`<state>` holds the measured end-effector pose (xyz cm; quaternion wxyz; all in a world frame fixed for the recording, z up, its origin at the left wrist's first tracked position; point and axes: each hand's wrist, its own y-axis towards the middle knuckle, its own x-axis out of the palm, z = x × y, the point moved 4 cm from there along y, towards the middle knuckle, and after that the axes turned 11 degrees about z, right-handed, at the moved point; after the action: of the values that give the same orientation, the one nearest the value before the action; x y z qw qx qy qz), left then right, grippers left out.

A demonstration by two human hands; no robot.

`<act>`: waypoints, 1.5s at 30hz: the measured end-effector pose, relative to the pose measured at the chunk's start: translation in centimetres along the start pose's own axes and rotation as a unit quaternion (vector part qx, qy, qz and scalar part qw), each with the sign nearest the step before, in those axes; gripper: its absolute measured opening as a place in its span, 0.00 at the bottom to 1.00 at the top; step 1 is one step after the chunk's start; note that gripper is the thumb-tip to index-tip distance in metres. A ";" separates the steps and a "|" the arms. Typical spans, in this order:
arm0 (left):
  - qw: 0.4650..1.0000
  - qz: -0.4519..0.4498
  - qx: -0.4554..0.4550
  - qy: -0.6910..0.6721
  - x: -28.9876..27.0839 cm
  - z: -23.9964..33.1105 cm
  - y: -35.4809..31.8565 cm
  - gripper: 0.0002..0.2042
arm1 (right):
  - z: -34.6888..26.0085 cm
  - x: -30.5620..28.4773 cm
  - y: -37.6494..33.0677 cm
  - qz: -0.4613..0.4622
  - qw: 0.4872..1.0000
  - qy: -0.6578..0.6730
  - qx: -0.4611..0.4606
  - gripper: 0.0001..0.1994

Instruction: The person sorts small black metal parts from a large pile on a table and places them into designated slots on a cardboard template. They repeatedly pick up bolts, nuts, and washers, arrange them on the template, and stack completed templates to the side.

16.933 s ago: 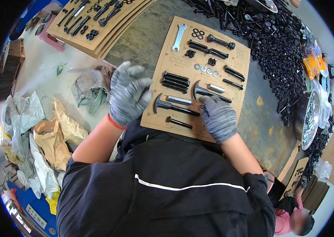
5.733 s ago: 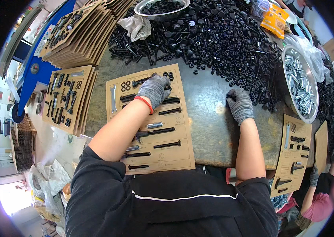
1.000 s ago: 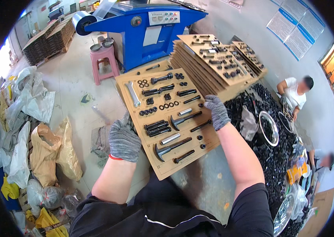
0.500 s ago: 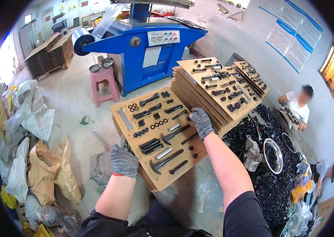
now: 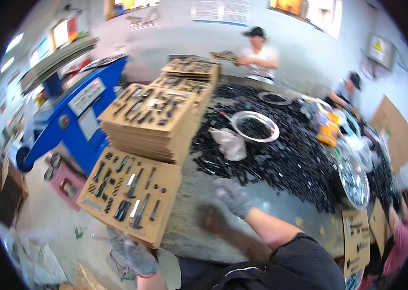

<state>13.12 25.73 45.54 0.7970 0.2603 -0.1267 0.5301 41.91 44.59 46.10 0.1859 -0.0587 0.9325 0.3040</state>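
Note:
My left hand, in a grey knit glove, is beside the near edge of a cardboard sheet at the lower left. Motion blurs its fingers, and whether they touch the sheet I cannot tell. Fastened on this sheet are two small black hammers, bolts, rings, nuts, silver cylinders and a flat wrench. My right hand, gloved alike, hovers over the grey metal table near the edge of a heap of black bolts and parts. It looks loosely open and nothing shows in it, though blurred.
Taller stacks of loaded cardboard sheets stand behind. A metal bowl and a crumpled pale bag lie on the heap. A blue machine and pink stool are at left. Two people work across the table.
My view has swung right toward the table. My right hand has left the loaded sheet's far edge and moved over the table. My left hand is lower, at the sheet's near edge.

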 end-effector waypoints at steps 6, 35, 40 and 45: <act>0.946 -0.320 -0.046 0.017 7.5 1.5 -15.4 0.32 | -0.3 -25.5 -21.4 0.334 0.893 -0.205 0.222 0.09; 0.695 -0.695 -0.182 0.017 17.1 6.9 -48.0 0.21 | -4.0 -46.6 -62.3 0.546 0.659 0.354 0.378 0.38; 0.704 -0.688 -0.176 0.021 16.9 6.4 -46.3 0.22 | -7.9 -42.8 -64.6 0.485 0.691 0.286 0.453 0.43; 0.714 -0.690 -0.118 0.021 16.9 5.8 -43.7 0.21 | -11.7 -38.9 -65.7 0.406 0.696 0.274 0.525 0.47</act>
<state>60.19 22.55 46.19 0.9681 0.1679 0.0435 -0.1811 88.86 -15.49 33.88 -0.2189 0.3522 0.8834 -0.2185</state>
